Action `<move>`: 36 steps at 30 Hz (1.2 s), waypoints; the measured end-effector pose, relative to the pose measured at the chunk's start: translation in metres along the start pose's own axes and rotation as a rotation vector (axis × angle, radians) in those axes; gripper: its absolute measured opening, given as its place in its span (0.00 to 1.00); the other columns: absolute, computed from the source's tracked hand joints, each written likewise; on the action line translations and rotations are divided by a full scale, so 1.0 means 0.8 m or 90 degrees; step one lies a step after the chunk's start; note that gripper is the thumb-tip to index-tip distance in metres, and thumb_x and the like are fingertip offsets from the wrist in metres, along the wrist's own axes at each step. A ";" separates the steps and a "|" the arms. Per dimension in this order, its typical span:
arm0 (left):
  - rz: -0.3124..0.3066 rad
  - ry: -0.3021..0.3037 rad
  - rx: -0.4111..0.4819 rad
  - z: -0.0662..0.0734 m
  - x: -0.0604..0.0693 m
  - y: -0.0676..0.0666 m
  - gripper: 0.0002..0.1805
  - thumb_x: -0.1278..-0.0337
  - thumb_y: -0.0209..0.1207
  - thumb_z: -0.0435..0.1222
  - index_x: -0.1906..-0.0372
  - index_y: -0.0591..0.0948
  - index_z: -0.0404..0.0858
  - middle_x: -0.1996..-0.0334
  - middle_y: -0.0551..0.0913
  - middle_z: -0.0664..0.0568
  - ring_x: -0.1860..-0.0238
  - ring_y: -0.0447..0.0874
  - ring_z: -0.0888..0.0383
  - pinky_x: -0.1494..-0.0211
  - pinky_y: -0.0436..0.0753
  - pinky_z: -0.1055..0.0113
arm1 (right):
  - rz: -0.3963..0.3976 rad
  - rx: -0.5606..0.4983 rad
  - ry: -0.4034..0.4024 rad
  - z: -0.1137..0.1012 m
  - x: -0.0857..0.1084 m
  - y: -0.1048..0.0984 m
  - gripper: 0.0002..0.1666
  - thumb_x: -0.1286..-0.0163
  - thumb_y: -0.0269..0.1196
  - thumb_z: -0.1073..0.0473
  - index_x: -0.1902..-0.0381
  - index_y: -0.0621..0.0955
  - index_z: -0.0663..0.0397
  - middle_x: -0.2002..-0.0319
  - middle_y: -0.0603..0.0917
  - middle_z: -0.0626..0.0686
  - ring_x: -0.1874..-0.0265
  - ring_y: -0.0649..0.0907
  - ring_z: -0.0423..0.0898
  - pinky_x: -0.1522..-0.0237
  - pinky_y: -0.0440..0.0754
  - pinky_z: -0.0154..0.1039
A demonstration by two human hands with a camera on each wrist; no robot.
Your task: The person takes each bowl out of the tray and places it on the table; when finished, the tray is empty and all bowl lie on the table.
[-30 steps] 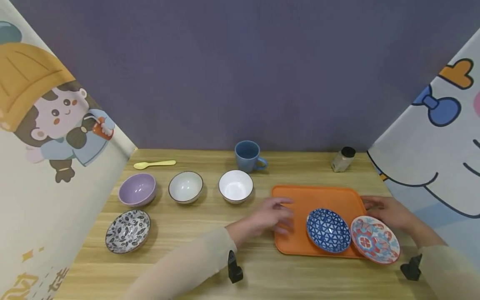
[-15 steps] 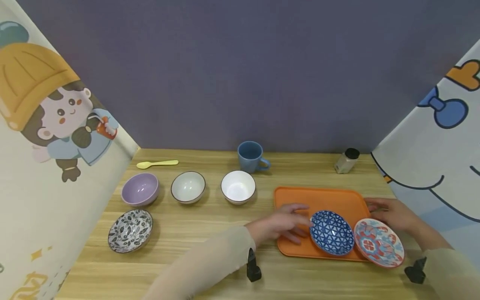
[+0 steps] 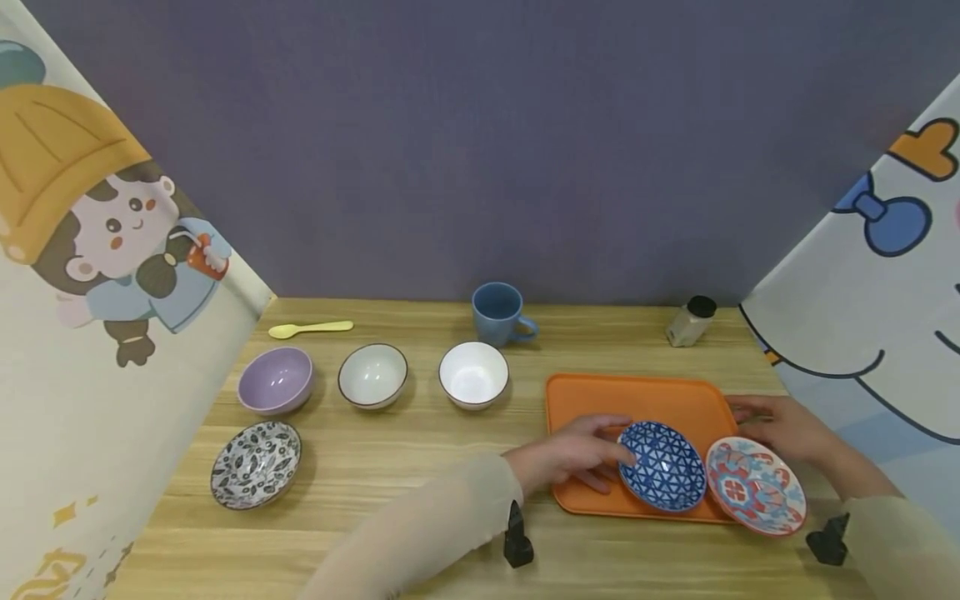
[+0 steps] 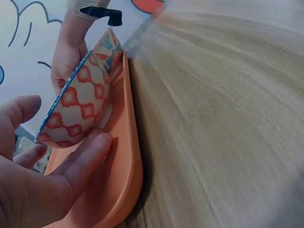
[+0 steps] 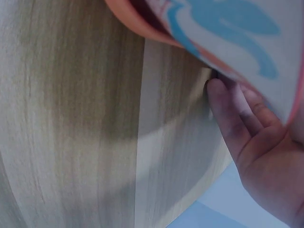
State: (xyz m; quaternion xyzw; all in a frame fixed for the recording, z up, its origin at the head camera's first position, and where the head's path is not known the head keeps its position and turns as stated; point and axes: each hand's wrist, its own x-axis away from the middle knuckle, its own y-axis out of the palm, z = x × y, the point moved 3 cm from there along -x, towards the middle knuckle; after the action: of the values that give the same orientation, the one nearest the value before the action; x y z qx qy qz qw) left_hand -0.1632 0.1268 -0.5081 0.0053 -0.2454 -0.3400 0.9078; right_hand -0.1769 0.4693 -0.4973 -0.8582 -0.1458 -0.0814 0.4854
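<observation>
A blue-and-white patterned bowl [image 3: 663, 467], with red diamonds on its outside [image 4: 78, 107], stands on the orange tray [image 3: 600, 396]. My left hand [image 3: 581, 452] is at its left side; in the left wrist view the fingers reach the bowl's underside, while the thumb [image 4: 27, 108] stays apart from the rim. Beside that bowl, a red, blue and white patterned bowl [image 3: 756, 486] overlaps the tray's right edge. My right hand [image 3: 776, 427] lies behind this bowl, by the tray's right side. Its fingers [image 5: 225, 107] extend beneath the bowl's rim, partly hidden; contact cannot be made out.
To the left stand a purple bowl [image 3: 276, 381], a black-and-white leaf-patterned bowl [image 3: 257, 464] and two pale bowls [image 3: 372, 375]. A blue mug [image 3: 497, 313], a yellow spoon [image 3: 311, 329] and a black-lidded jar [image 3: 691, 322] are near the back wall.
My left hand has moved right across the tray's left part to the blue-patterned bowl. The right hand and the bowls have stayed about where they were.
</observation>
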 end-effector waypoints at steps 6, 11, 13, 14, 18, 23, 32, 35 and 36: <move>-0.005 -0.007 0.003 -0.002 -0.007 0.005 0.31 0.42 0.69 0.32 0.33 0.79 0.56 0.58 0.84 0.52 0.66 0.87 0.49 0.60 0.91 0.43 | -0.014 -0.006 0.016 0.005 -0.003 0.000 0.35 0.27 0.64 0.54 0.28 0.72 0.66 0.49 0.85 0.63 0.52 0.83 0.58 0.63 0.83 0.39; -0.006 -0.010 0.021 -0.002 -0.008 0.007 0.32 0.43 0.67 0.29 0.35 0.80 0.57 0.58 0.85 0.50 0.63 0.89 0.45 0.59 0.90 0.40 | -0.022 -0.019 0.024 0.006 -0.004 0.001 0.36 0.27 0.64 0.55 0.28 0.71 0.66 0.48 0.85 0.64 0.53 0.83 0.56 0.63 0.84 0.39; -0.011 -0.008 0.028 -0.002 -0.007 0.007 0.33 0.44 0.66 0.27 0.35 0.80 0.57 0.56 0.85 0.49 0.62 0.89 0.45 0.58 0.90 0.39 | -0.022 -0.019 0.025 0.005 -0.004 0.001 0.35 0.27 0.64 0.55 0.28 0.71 0.66 0.48 0.85 0.63 0.53 0.83 0.56 0.64 0.84 0.38; -0.013 -0.006 0.033 -0.002 -0.007 0.007 0.34 0.45 0.66 0.26 0.35 0.80 0.57 0.56 0.86 0.49 0.62 0.89 0.45 0.58 0.90 0.38 | -0.021 -0.019 0.025 0.005 -0.003 0.001 0.35 0.27 0.64 0.55 0.28 0.71 0.66 0.49 0.85 0.63 0.53 0.83 0.56 0.64 0.84 0.38; -0.020 -0.001 0.059 -0.003 -0.005 0.007 0.36 0.49 0.64 0.23 0.36 0.80 0.56 0.55 0.87 0.47 0.63 0.90 0.46 0.60 0.90 0.39 | -0.016 -0.018 0.020 0.003 -0.002 0.001 0.35 0.27 0.64 0.56 0.28 0.71 0.66 0.49 0.85 0.63 0.53 0.83 0.57 0.63 0.83 0.38; -0.045 0.006 0.090 -0.004 -0.005 0.004 0.35 0.48 0.63 0.23 0.36 0.80 0.54 0.54 0.88 0.45 0.63 0.89 0.46 0.62 0.91 0.42 | -0.008 -0.012 0.009 0.002 -0.002 0.001 0.34 0.27 0.64 0.57 0.28 0.72 0.66 0.49 0.86 0.63 0.51 0.83 0.59 0.61 0.84 0.40; -0.067 0.013 0.121 -0.002 -0.001 -0.001 0.34 0.46 0.62 0.23 0.35 0.80 0.53 0.51 0.87 0.45 0.68 0.88 0.48 0.58 0.91 0.43 | -0.013 -0.007 0.012 0.004 -0.004 -0.001 0.34 0.26 0.64 0.57 0.28 0.71 0.67 0.49 0.85 0.64 0.53 0.83 0.56 0.64 0.84 0.38; -0.061 0.015 0.132 -0.004 0.000 -0.002 0.34 0.46 0.62 0.23 0.36 0.80 0.53 0.52 0.88 0.42 0.70 0.88 0.48 0.59 0.91 0.44 | -0.013 -0.008 0.016 0.004 -0.003 0.000 0.34 0.27 0.63 0.57 0.28 0.71 0.67 0.49 0.85 0.64 0.55 0.84 0.53 0.65 0.84 0.37; -0.058 0.016 0.135 -0.004 0.000 -0.002 0.33 0.46 0.62 0.23 0.36 0.80 0.53 0.53 0.88 0.42 0.70 0.88 0.48 0.59 0.91 0.44 | -0.013 -0.009 0.015 0.005 -0.003 0.001 0.34 0.27 0.63 0.58 0.28 0.71 0.67 0.49 0.85 0.64 0.55 0.84 0.53 0.65 0.85 0.38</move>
State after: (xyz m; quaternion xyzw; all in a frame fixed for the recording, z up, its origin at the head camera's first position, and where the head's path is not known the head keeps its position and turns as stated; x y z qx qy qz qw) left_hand -0.1627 0.1255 -0.5115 0.1167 -0.2681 -0.3532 0.8887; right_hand -0.1792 0.4717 -0.5004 -0.8591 -0.1484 -0.0975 0.4800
